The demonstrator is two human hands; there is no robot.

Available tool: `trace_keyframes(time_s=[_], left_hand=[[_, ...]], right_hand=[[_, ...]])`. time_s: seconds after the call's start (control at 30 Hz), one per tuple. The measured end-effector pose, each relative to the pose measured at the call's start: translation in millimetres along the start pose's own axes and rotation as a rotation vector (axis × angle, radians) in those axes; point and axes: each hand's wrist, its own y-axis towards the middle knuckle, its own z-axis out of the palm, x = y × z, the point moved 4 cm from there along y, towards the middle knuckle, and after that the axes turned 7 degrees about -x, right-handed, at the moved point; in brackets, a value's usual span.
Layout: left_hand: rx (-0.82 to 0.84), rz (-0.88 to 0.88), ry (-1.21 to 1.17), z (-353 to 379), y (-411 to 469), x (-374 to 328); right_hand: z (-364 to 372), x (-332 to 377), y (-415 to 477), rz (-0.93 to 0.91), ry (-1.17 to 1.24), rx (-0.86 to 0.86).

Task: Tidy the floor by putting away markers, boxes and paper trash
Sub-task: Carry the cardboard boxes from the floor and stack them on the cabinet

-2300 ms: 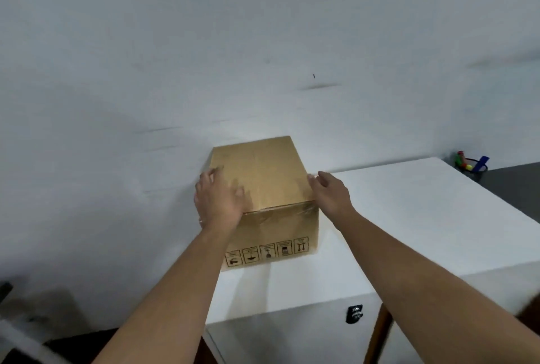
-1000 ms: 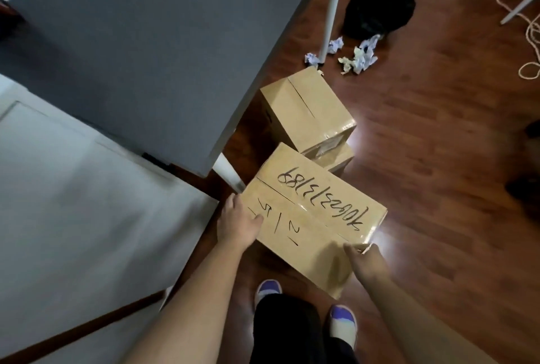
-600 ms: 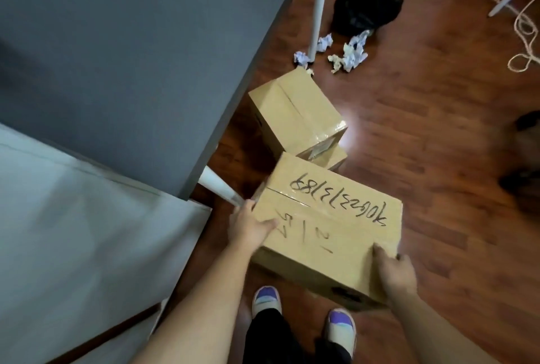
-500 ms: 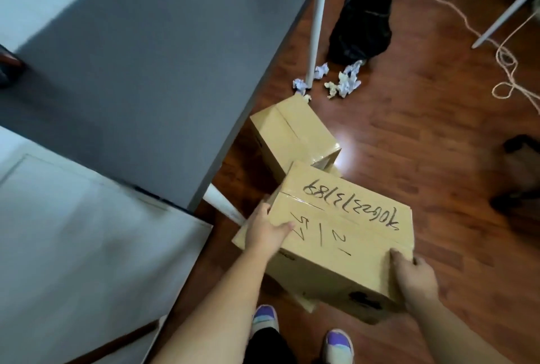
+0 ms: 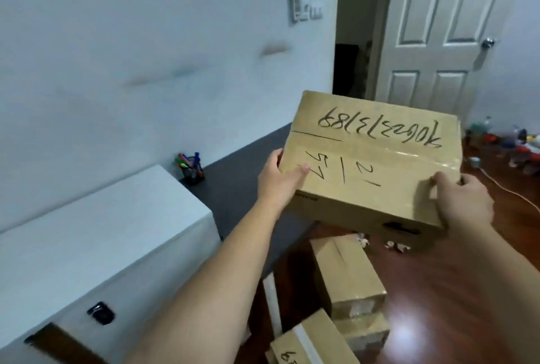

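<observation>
Held box [image 5: 371, 165] ctr-right of frame, left hand [image 5: 280, 176] on its left edge, right hand [image 5: 461, 197] on its right corner. Below it, lower ctr: other boxes [image 5: 347, 273] on floor [image 5: 467, 305], paper scraps [image 5: 394, 245] behind them. Marker cup [image 5: 191, 166] on table [image 5: 248, 182], ctr-left.

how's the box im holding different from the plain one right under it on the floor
The held box is up in the air, gripped by the left hand and right hand; the floor box lies below, untouched. The held box has black handwriting across its top; the floor box's top is plain. The held box looks broader, the floor box narrower. Both are brown cardboard, taped shut.
</observation>
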Motion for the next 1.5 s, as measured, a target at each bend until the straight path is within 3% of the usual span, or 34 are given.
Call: trace_keyframes(time_s=[0.23, 0.47, 0.6, 0.73, 0.9, 1.03, 1.07, 1.17, 1.23, 1.33, 1.37, 1.5], left_hand=[[-0.481, 0.029, -0.037, -237, -15, -18], [-0.743, -0.149, -0.025, -408, -77, 69], [-0.754, -0.284, 0.034, -466, -83, 124], [-0.652, -0.407, 0.163, -507, -64, 170], [-0.484, -0.334, 0.264, -536, -19, 180], [-0.755, -0.260, 0.858, -554, 12, 167], [-0.779, -0.302, 0.861, -551, 15, 168], [-0.713, -0.516, 0.459, -534, 25, 186], [-0.666, -0.576, 0.358, -530, 29, 193], [-0.645, -0.518, 0.349, -545, 39, 200], [-0.618, -0.515, 0.352, -550, 43, 201], [-0.558, -0.491, 0.597, -572, 53, 198]], right_hand=[[87, 160, -123, -0.347, 0.248, 0.410], [200, 200, -289, -0.426, 0.247, 0.791], [265, 199, -353, -0.338, 0.196, 0.938], [325, 193, -385, -0.234, 0.129, 0.972], [365, 192, -403, -0.126, 0.125, 0.917], [390, 203, -434, -0.141, 0.112, 0.905], [397, 204, -446, -0.141, 0.092, 0.918], [403, 211, -480, -0.165, 0.051, 0.931], [404, 222, -488, -0.344, 0.025, 0.864], [413, 248, -472, -0.675, -0.022, 0.642], [421, 251, -464, -0.694, -0.043, 0.684], [443, 245, -463, -0.586, -0.014, 1.113]])
